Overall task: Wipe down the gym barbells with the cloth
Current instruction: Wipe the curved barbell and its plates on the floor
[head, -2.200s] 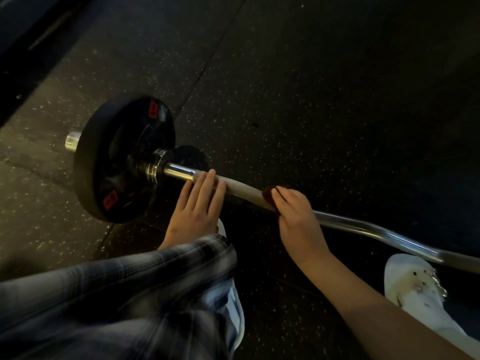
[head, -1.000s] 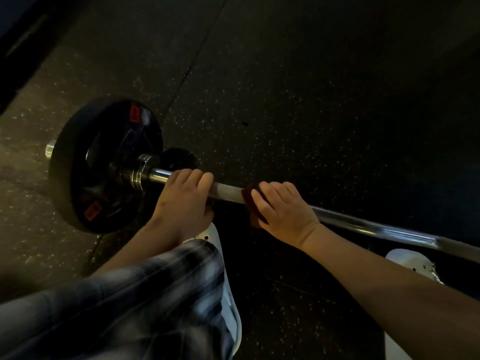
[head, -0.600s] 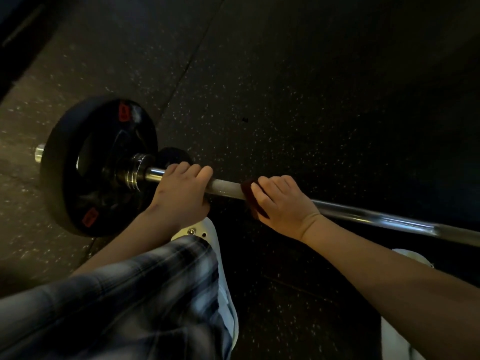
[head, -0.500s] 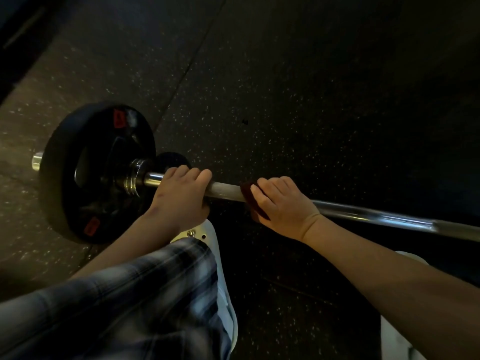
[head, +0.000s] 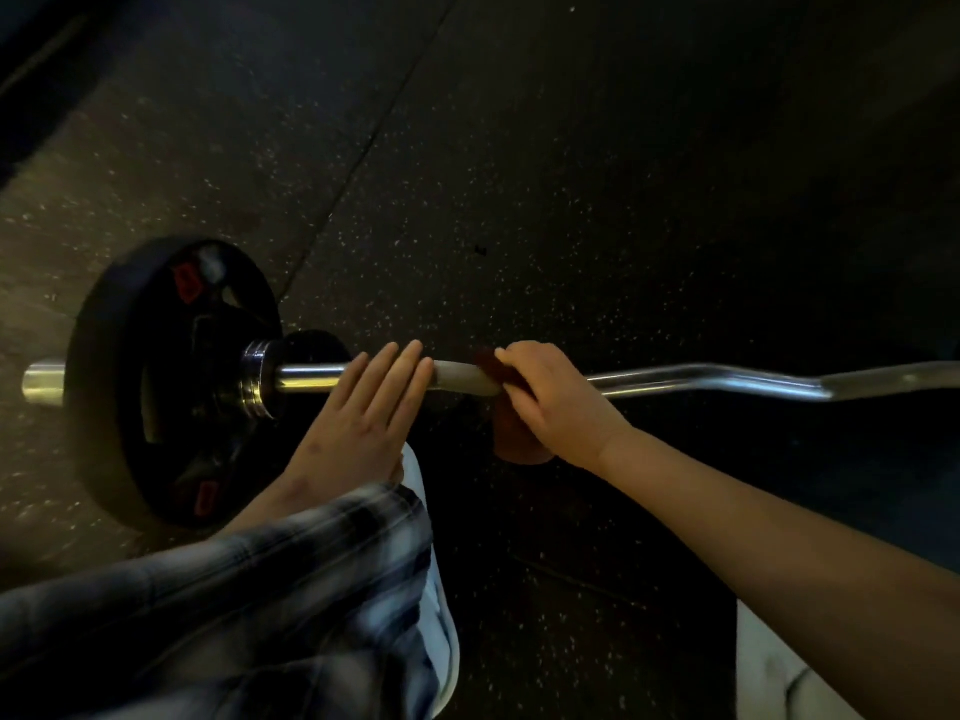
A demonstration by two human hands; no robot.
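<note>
A curled chrome barbell (head: pixel 717 379) lies across the dark rubber floor, with a black weight plate (head: pixel 156 387) on its left end. My left hand (head: pixel 358 413) rests on the bar just right of the collar, fingers straight and flat over it. My right hand (head: pixel 556 402) grips the dark red cloth (head: pixel 511 441) wrapped round the bar's knurled part; a flap of cloth hangs below the bar. A short bare stretch of bar (head: pixel 462 377) shows between my hands.
The speckled black floor (head: pixel 571 174) spreads all around, with a seam running up and away from the plate. My plaid sleeve (head: pixel 234 589) fills the lower left. Pale shoes (head: pixel 436 605) sit under the bar by my arms.
My left hand has uncurled from gripping the bar to lying flat on it. The bar has turned so its bend now shows at right. The cloth hangs lower beneath my right hand.
</note>
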